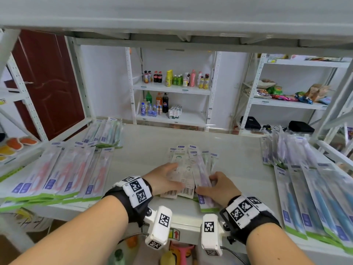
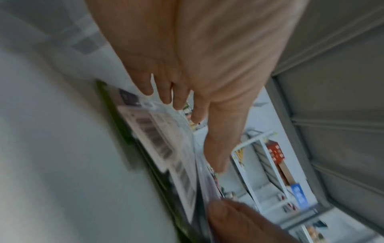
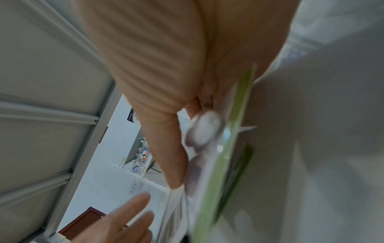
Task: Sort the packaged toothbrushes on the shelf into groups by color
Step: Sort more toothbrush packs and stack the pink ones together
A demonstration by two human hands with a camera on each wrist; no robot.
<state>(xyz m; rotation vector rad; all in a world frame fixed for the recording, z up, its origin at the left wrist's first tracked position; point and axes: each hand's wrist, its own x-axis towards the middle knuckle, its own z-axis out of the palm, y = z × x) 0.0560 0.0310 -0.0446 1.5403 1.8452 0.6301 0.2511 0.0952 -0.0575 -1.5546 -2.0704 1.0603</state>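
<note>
A mixed pile of packaged toothbrushes [image 1: 183, 175] lies at the middle front of the white shelf [image 1: 162, 136], several of them face down with barcodes showing. My left hand [image 1: 172, 175] rests flat on these packs [image 2: 158, 136], fingers [image 2: 166, 97] straight. To its right, my right hand [image 1: 214, 183] grips a purple toothbrush pack [image 1: 200, 169], lifting its near end off the pile. In the right wrist view the thumb [image 3: 172, 156] lies along that pack [image 3: 203, 129] with its green edge beside it.
Pink packs [image 1: 66, 173] lie in a row at the left, green packs [image 1: 107, 132] at the back left, purple packs [image 1: 286, 150] at the back right, blue packs [image 1: 313, 199] at the right. An upper shelf board [image 1: 172, 16] hangs close overhead.
</note>
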